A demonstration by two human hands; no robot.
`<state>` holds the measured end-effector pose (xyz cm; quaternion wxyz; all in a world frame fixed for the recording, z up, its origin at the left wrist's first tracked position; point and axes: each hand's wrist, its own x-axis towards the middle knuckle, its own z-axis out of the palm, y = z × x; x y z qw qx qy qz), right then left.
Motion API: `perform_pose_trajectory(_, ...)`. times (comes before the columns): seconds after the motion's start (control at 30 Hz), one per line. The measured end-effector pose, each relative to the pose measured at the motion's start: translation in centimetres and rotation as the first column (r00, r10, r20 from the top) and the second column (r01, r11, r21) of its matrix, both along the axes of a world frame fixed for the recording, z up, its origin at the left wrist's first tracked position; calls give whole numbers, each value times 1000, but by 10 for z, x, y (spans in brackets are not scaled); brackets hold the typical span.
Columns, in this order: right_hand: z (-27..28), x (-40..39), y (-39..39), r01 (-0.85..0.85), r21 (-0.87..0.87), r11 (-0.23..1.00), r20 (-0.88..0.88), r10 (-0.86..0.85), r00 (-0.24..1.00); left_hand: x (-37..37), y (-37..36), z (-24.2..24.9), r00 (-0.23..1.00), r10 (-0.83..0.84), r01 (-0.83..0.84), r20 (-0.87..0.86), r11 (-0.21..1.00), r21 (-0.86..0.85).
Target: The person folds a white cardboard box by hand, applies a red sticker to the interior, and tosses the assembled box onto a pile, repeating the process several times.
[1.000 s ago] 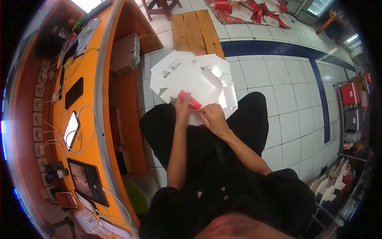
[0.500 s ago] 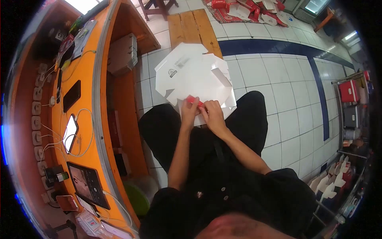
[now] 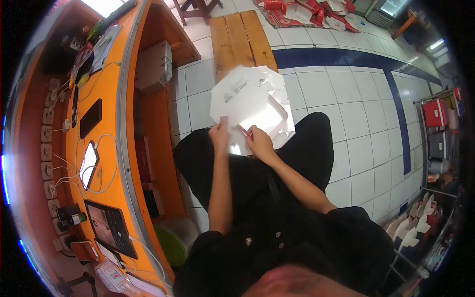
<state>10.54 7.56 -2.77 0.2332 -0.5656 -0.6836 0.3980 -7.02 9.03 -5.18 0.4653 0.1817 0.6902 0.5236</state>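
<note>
A white cardboard box blank (image 3: 247,101) with cut edges and folded-up flaps lies over my lap and the near end of a wooden bench. Dark print shows on its upper left part. My left hand (image 3: 218,137) is closed at the near left edge, pinching an upright flap (image 3: 224,120); the hand is slightly blurred. Just to its right, my right hand (image 3: 260,142) is closed on another narrow flap (image 3: 243,130) with a reddish side. A folded wall (image 3: 278,108) stands up along the blank's right side.
The wooden bench (image 3: 236,37) stretches away ahead. To the left runs an orange counter (image 3: 113,94) with phones, a tablet (image 3: 110,230) and cables. Red and white cardboard pieces (image 3: 316,14) lie on a mat at the far right. Shelving with a red box (image 3: 434,114) stands on the right.
My hands have moved apart, the left one going left. The red flap piece between them no longer shows as one. The blank has shifted nearer and to the right, turning slightly.
</note>
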Motion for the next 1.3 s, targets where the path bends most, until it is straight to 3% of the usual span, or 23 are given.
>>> perform_pose_trajectory(0.07,-9,-4,3,-5,-7,1000,11,5,1000,19,-9,17,991,-25,19,-133,999,-44)
perform_pose_trajectory(0.17,-19,-6,5,-3,15,1000,15,2,1000,44,-15,8,987,163,-157,-11,961,228)
perform_pose_trajectory(0.3,-27,-6,6,29,81,996,6,-30,1000,60,-22,-2,980,195,-175,-49,948,266)
perform_pose_trajectory(0.4,-24,-9,8,29,74,997,-45,-26,999,66,-36,2,898,58,29,-436,981,192)
perform_pose_trajectory(0.53,-14,-16,8,29,65,997,-95,-23,995,70,-39,5,954,91,-25,-287,973,228)
perform_pose_trajectory(0.63,-2,-3,22,-209,-182,961,-395,123,910,47,-34,-17,982,124,-96,-144,978,186)
perform_pose_trajectory(0.67,6,9,35,-180,-276,944,-441,42,897,40,-34,-17,991,122,-111,-52,978,177)
perform_pose_trajectory(0.7,5,16,50,40,-72,997,-301,-60,952,37,-32,-15,991,124,-130,41,977,169)
perform_pose_trajectory(0.73,9,31,69,234,73,970,-179,-218,959,40,-28,-9,987,162,-163,18,973,166)
perform_pose_trajectory(0.77,15,44,89,387,107,916,-165,-368,915,40,-30,-10,988,151,-148,-7,977,151)
perform_pose_trajectory(0.8,6,60,106,439,311,843,-45,-448,893,39,-31,-12,990,140,-134,-31,981,137)
perform_pose_trajectory(0.9,-43,85,144,300,287,910,93,-338,936,42,-28,-7,975,125,-112,-185,991,79)
perform_pose_trajectory(0.93,-46,89,151,269,121,955,2,-271,962,43,-29,-4,960,123,-114,-251,992,51)
perform_pose_trajectory(1.07,-36,91,146,243,67,968,-136,-232,963,56,-44,19,741,91,-153,-665,988,-36)
perform_pose_trajectory(1.17,-17,92,130,232,82,969,-102,-224,969,82,-49,63,435,-2,203,-901,974,96)
perform_pose_trajectory(1.3,-7,94,112,209,145,967,-77,-200,977,120,-11,63,592,-340,436,-731,898,-65)
